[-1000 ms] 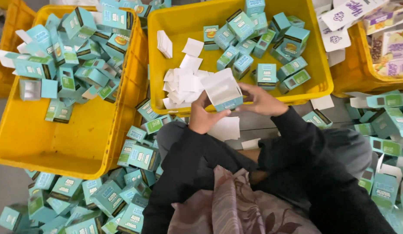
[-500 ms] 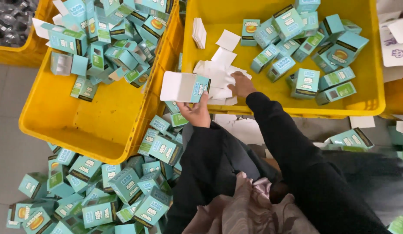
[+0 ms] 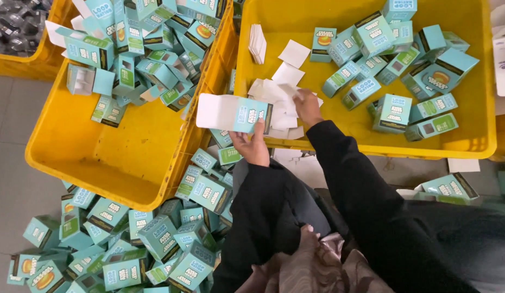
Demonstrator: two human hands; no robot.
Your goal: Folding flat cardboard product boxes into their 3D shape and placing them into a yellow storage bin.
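A teal carton (image 3: 239, 113) with a white opened flap sat near the centre of the frame, over the gap between two yellow bins. Its long axis ran nearly level across the picture, white flap end pointing to the left, teal printed end to the right. The left hand (image 3: 253, 146) was clamped on the carton's right end from below, thumb on the teal face. The right hand (image 3: 307, 107), just right of it and apart from the left, reached into the upper right bin (image 3: 366, 142) with its fingers closed on a sheet in the heap of white paper slips (image 3: 277, 97); a neat stack of white slips (image 3: 257, 43) stood on edge further up in that bin. To the right in the same bin lay assembled teal boxes (image 3: 391, 111), small and squarish, with white lettering panels and some with an orange round picture, tumbled at all angles. The left bin (image 3: 100, 163) filled the upper left, its top part piled with the same teal boxes (image 3: 133, 49), several open-ended, its lower floor bare yellow. On the grey floor (image 3: 13, 152) at lower left more teal boxes (image 3: 122, 239) lay in a loose heap. A black sleeve (image 3: 361, 184) ran from the right hand down to the lower right
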